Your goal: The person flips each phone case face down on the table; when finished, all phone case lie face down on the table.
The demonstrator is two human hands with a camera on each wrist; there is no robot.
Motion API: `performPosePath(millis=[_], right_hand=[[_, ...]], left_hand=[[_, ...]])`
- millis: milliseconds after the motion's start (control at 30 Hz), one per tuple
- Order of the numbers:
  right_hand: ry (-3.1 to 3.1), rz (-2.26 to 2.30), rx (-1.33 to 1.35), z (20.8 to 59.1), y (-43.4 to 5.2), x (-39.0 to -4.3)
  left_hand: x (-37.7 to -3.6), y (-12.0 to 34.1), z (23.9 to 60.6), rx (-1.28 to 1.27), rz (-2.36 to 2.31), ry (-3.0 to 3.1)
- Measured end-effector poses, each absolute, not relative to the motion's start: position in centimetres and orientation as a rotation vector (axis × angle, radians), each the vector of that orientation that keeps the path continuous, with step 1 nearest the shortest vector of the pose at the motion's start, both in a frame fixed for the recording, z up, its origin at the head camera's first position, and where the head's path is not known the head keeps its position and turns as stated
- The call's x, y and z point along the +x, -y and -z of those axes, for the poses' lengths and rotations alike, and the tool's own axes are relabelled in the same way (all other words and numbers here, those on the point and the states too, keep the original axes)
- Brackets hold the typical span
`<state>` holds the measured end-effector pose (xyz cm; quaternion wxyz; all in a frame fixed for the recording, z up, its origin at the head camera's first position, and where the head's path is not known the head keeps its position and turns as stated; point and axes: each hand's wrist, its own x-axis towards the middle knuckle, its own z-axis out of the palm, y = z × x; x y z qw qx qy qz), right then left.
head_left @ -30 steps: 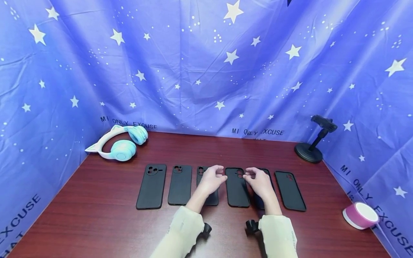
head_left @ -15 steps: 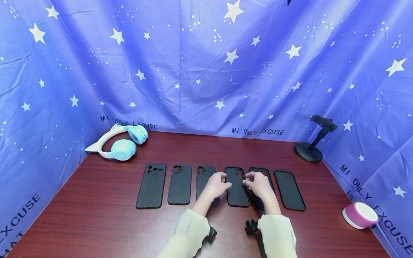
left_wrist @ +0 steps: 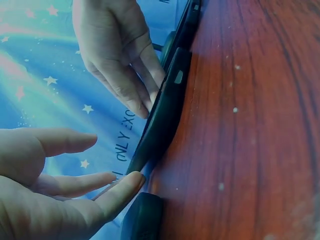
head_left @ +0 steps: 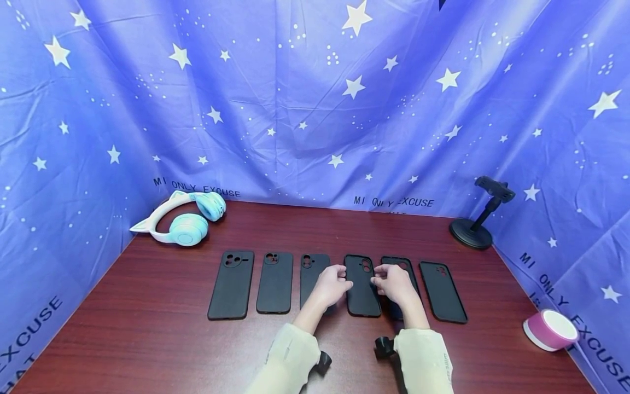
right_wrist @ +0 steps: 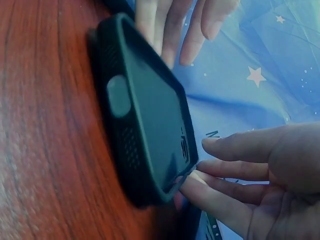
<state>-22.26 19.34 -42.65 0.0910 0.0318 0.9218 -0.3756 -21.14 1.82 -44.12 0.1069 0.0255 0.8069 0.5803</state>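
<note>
Between my hands a black phone case (head_left: 362, 298) lies with its hollow side up, a camera cutout near its far end. My left hand (head_left: 328, 285) is at its left edge; in the left wrist view a fingertip touches the case (left_wrist: 167, 107), thumb held apart. On the opposite edge, my right hand (head_left: 395, 284) has fingertips against the case (right_wrist: 127, 150) in the right wrist view, thumb also apart. Under the left hand is a partly covered case (head_left: 310, 276), back up. Beneath the right hand is another partly hidden case (head_left: 412, 273), hollow side up.
In the same row, two back-up cases (head_left: 231, 290) lie at left and a hollow-side-up case (head_left: 445, 293) at right. Cat-ear headphones (head_left: 187, 230) rest back left. A phone stand (head_left: 471, 232) stands back right, with a pink-and-white cylinder (head_left: 548, 330) nearer.
My left hand has moved right and slightly nearer, from over the third case to the left edge of the middle one. My right hand has shifted slightly nearer me.
</note>
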Motion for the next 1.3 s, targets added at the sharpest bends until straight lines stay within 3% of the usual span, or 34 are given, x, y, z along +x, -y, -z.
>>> performPosePath(millis=[900, 1300], right_hand=[[-2.667, 1.221, -0.02, 42.9, -18.4, -22.3], [-2.336, 1.578, 0.044, 43.0, -17.9, -22.4]], left_hand=[[-21.3, -1.4, 44.1, -0.024, -1.981, -2.352], [-21.3, -1.5, 43.7, 0.071, -2.071, -2.261]])
